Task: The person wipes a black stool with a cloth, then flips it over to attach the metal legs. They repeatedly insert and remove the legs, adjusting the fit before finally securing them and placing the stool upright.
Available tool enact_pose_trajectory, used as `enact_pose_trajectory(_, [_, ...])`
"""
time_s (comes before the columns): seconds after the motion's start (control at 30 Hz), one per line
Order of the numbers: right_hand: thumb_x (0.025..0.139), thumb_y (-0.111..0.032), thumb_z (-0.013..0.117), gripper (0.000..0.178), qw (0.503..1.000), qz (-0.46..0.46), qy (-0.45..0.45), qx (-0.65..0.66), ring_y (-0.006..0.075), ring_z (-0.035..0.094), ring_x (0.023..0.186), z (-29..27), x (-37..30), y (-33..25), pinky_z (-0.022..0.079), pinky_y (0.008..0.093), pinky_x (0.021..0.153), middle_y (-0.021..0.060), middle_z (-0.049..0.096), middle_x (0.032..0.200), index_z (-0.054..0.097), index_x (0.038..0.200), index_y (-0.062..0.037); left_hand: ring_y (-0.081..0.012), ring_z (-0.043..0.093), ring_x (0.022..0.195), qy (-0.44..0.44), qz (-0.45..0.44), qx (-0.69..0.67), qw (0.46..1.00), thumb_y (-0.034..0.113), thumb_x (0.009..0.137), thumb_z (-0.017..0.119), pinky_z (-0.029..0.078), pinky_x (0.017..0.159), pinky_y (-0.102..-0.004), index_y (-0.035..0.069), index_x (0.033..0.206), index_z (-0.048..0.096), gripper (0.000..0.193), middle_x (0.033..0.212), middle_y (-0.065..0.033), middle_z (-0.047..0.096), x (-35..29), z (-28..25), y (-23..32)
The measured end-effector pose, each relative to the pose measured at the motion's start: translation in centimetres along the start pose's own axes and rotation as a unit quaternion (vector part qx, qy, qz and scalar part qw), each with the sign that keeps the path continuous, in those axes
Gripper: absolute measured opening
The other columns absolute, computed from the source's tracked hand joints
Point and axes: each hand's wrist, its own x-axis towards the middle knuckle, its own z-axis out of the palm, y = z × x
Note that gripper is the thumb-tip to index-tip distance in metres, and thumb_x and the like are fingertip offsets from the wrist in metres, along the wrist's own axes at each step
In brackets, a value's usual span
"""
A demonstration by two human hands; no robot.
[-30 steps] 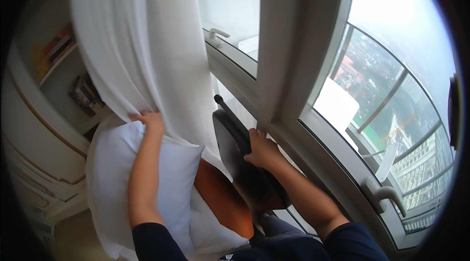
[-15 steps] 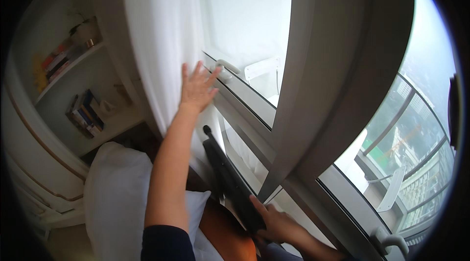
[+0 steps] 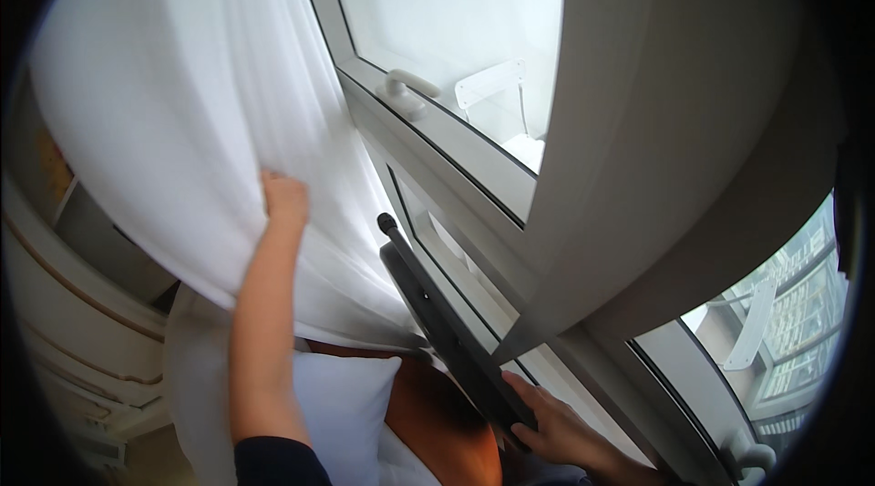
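Observation:
My left hand (image 3: pixel 287 197) is closed on the white curtain (image 3: pixel 196 76), whose cloth bulges out to the left of the window. My right hand (image 3: pixel 558 420) grips the lower part of a long, dark, slim object (image 3: pixel 442 322), flat-sided, with a round black knob on a short stem at its upper end. I cannot make out its exact kind. It slants up and to the left along the window frame (image 3: pixel 437 158), and its lower end is hidden past my hand.
A pale window handle (image 3: pixel 410 85) juts from the frame; another handle (image 3: pixel 752 460) is at lower right. Behind the glass stands a white chair (image 3: pixel 492 83). Below the curtain lie a white pillow (image 3: pixel 342 408) and an orange surface (image 3: pixel 433 418). White panelling (image 3: pixel 82 294) lines the left.
My left hand, spread beside the curtain before, has closed on it and moved left and down. The curtain has swung left over the shelves. My right hand still holds the dark object.

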Motion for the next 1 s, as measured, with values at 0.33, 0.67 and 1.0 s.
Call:
enact_pose_trajectory(0.33, [0.088, -0.038, 0.057, 0.075, 0.986, -0.135, 0.054, 0.078, 0.0304, 0.045, 0.119, 0.4, -0.2, 3.9, 0.035, 0.0373, 0.100, 0.0222, 0.037, 0.139, 0.022, 0.144, -0.0032, -0.0203, 0.028, 0.134, 0.149, 0.212, -0.047, 0.965, 0.019, 0.086, 0.045, 0.013, 0.110, -0.0553, 0.022, 0.132, 0.046, 0.046, 0.140, 0.0006, 0.039, 7.2, -0.5, 10.5])
enact_pose_trajectory(0.67, [0.080, -0.019, 0.069, 0.062, 0.989, -0.071, 0.075, 0.108, 0.0321, 0.046, 0.119, 1.0, 1.3, 3.7, 0.036, 0.0391, 0.099, 0.0200, 0.046, 0.129, 0.043, 0.134, -0.0033, -0.0282, 0.026, 0.136, 0.051, -0.071, -0.257, 0.962, 0.058, 0.088, 0.044, 0.006, 0.111, -0.0446, 0.023, 0.148, 0.008, 0.078, 0.142, -0.0153, 0.038, 13.9, 10.9, 12.6])
enact_pose_trajectory(1.0, [0.076, -0.013, 0.065, 0.067, 0.975, -0.083, 0.205, 0.000, 0.0307, 0.049, 0.117, 0.3, 6.5, 0.3, 0.045, 0.0361, 0.091, 0.0193, 0.048, 0.124, 0.038, 0.136, -0.0040, -0.0253, 0.036, 0.127, 0.097, -0.295, -0.941, 0.136, 0.044, 0.088, 0.049, 0.025, 0.107, -0.0314, -0.006, 0.135, 0.036, 0.070, 0.139, -0.0127, 0.040, 11.0, 8.5, 19.8])
